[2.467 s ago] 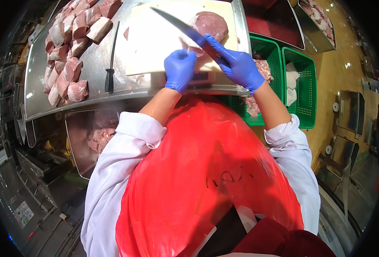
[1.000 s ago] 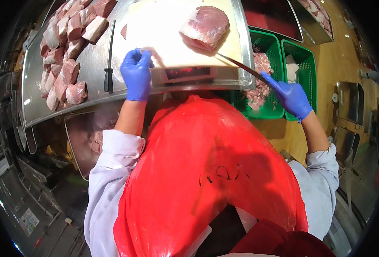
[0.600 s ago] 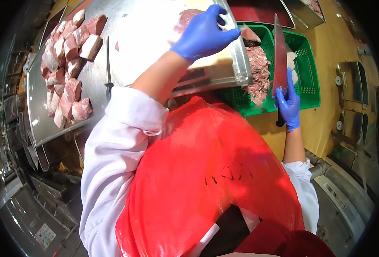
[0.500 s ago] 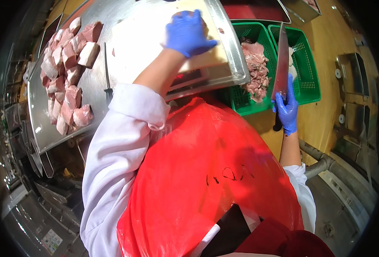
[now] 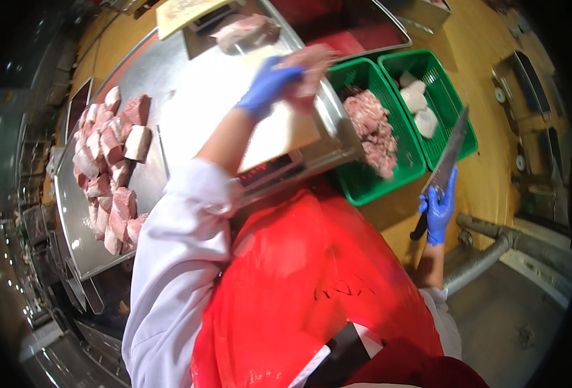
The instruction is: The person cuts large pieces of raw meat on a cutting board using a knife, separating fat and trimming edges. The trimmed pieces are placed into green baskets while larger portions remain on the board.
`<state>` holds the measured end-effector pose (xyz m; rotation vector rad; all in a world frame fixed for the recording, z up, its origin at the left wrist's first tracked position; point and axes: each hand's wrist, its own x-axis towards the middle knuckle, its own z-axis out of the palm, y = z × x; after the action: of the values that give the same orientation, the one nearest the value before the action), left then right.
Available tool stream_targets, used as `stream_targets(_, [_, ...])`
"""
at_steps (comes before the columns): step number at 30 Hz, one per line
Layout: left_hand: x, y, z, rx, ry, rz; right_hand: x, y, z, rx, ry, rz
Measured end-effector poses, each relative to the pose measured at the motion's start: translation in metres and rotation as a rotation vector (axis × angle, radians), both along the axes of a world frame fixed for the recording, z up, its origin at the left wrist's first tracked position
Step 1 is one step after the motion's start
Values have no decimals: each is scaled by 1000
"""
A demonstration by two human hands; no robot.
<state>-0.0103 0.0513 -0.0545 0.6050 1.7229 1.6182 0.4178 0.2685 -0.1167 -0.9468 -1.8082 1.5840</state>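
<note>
My left hand (image 5: 265,89), in a blue glove and blurred by motion, grips a pink piece of meat (image 5: 312,70) above the right side of a white cutting board (image 5: 224,107). Low on the right, my gloved right hand (image 5: 438,210) is closed round the dark handle of a long knife (image 5: 451,152), its blade pointing up and away past the green baskets. A larger piece of meat (image 5: 246,32) lies beyond the board. Pink trimmings (image 5: 373,129) fill part of the nearer green basket (image 5: 379,187); whitish pieces (image 5: 421,110) lie in the other green basket (image 5: 470,139).
Many cut meat chunks (image 5: 108,155) are heaped on the left of the steel table (image 5: 82,252). A thin rod (image 5: 163,149) lies beside them. Red digits glow on a scale (image 5: 269,169) at the board's near edge. A red tray (image 5: 357,29) stands at the back right.
My left hand has lifted a piece of meat off the board and moved toward the baskets. The knife in my right hand has swung lower and away from over the baskets. The view has shifted.
</note>
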Motion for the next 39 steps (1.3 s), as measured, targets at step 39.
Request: stream_targets(39, [-289, -108, 101, -697, 1238, -6, -47, -84, -17, -149, -107, 22])
